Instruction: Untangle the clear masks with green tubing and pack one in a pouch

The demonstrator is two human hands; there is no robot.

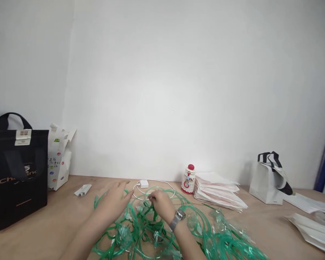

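Observation:
A tangled heap of clear green plastic tubing (203,220) with dark green straps (154,227) and see-through plastic masks (124,234) lies in front of me on the table. Over the left back of the heap is my left hand (117,198), its fingers stretched out and apart, with nothing in it. My right hand (161,204), wearing a grey wristwatch (178,219), is closed in a pinch above the middle of the heap. Dark green strap lies right below its fingertips, but what they hold is hidden.
Behind the heap lie a white charger (144,184) and its looped cable (162,181). A red-capped bottle (188,180) stands beside stacked papers (218,193). Bags are at left, black (18,180) and white (58,159); another white bag (264,182) stands right. A crumpled wrapper (82,190) lies left.

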